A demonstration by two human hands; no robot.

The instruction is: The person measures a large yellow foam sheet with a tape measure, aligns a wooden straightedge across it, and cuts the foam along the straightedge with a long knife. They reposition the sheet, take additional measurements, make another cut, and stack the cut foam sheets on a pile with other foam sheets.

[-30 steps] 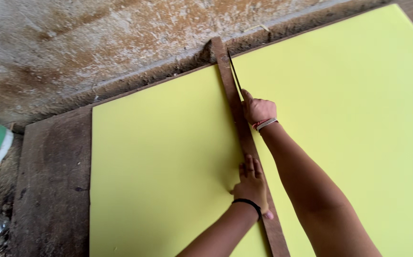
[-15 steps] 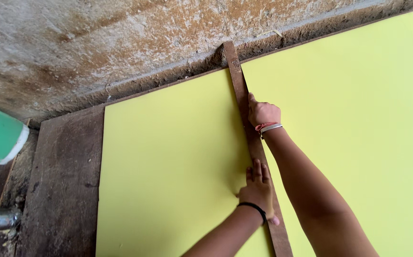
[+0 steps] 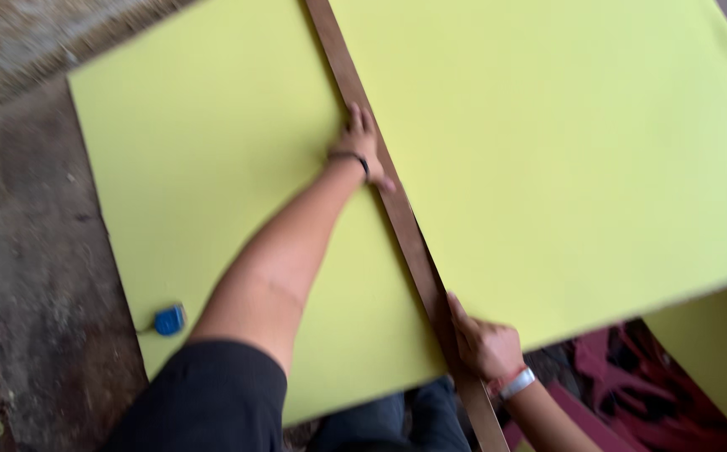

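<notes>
I see a long brown wooden strip [image 3: 397, 218] lying diagonally across a large yellow-green foam sheet [image 3: 564, 151], running from the far edge down past the near edge; the sheet rests flat on a dark, worn wooden table [image 3: 37, 251]; my left hand [image 3: 359, 144] lies on the strip's upper stretch, fingers [image 3: 355, 117] flat and extended along its left edge, pressing down rather than gripping, a dark band on the wrist; my right hand [image 3: 485, 343] sits at the near edge of the sheet, fingers curled around the strip and clasping it, a pale band and a red one on that wrist; a small blue tape measure [image 3: 169, 320] lies on the sheet near its left edge, well apart from both hands; below the near edge I can make out dark trousers and a red patterned surface [image 3: 631, 377]; the view is somewhat blurred
</notes>
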